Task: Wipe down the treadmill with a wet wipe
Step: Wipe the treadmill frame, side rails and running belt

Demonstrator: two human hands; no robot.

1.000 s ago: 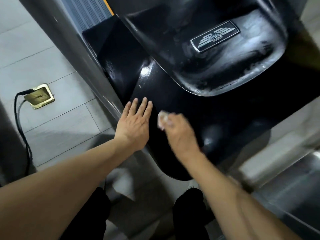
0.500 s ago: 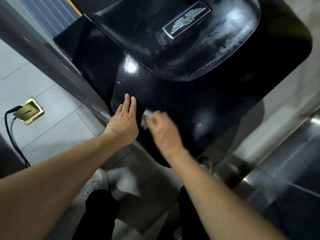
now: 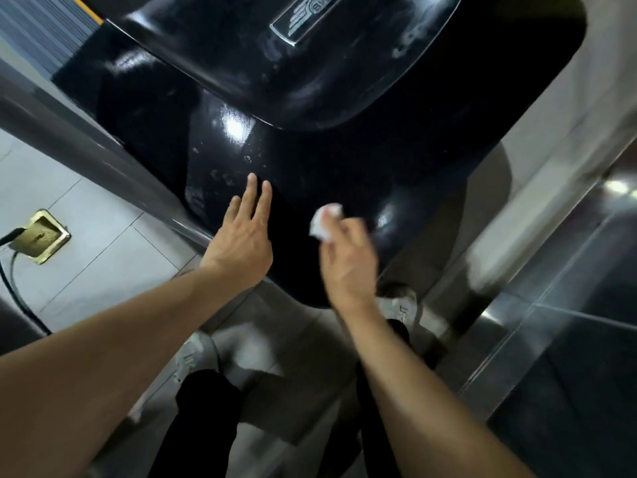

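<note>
The treadmill's glossy black motor cover point(image 3: 344, 160) fills the upper middle of the head view, with a silver winged badge point(image 3: 303, 19) on its raised hump. My left hand point(image 3: 244, 236) rests flat on the cover's near left edge, fingers straight. My right hand point(image 3: 348, 260) holds a crumpled white wet wipe point(image 3: 324, 222) against the cover's near rounded edge; the hand is blurred. Faint smears and spots show on the black surface beyond my left fingers.
A grey metal side rail point(image 3: 86, 146) runs diagonally on the left. A brass floor socket point(image 3: 41, 236) with a black cable point(image 3: 20, 298) sits on the grey tiles. Another shiny rail point(image 3: 537, 208) lies to the right. My shoes point(image 3: 196, 357) and dark trousers are below.
My right hand with the wipe has moved right, away from my left hand, along the cover's near edge. The camera view has shifted, so the badge sits higher in frame.
</note>
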